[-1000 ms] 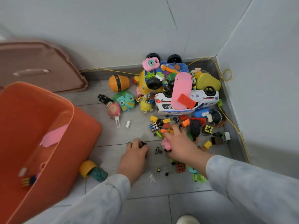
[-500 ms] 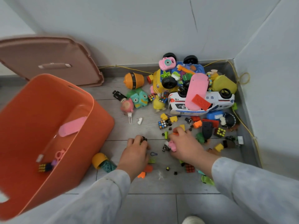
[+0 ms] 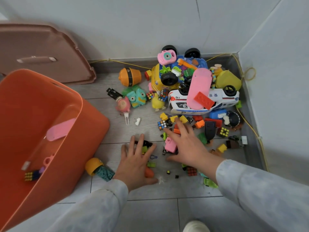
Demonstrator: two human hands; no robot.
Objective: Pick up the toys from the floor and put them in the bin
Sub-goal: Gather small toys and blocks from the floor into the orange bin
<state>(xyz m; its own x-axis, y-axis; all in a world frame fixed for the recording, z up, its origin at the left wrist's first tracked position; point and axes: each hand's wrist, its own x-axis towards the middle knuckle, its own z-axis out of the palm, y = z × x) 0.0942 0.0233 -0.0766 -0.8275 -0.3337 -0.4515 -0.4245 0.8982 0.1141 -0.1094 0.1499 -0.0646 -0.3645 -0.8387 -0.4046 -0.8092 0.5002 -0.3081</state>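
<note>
Toys (image 3: 169, 145) lie beneath the left hand (image 3: 136, 162) and right hand (image 3: 189, 148), both with fingers spread flat.

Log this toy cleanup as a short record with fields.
left hand: fingers spread, flat over small plastic bricks on the grey tiled floor
right hand: fingers spread, beside a small pink plastic toy
bin: orange plastic bin, left of both hands, holding a flat pink piece and a small puzzle cube
pile: overturned white toy police car; pink toy camera at the top
lid: brown plastic lid leaning on the white wall
</note>
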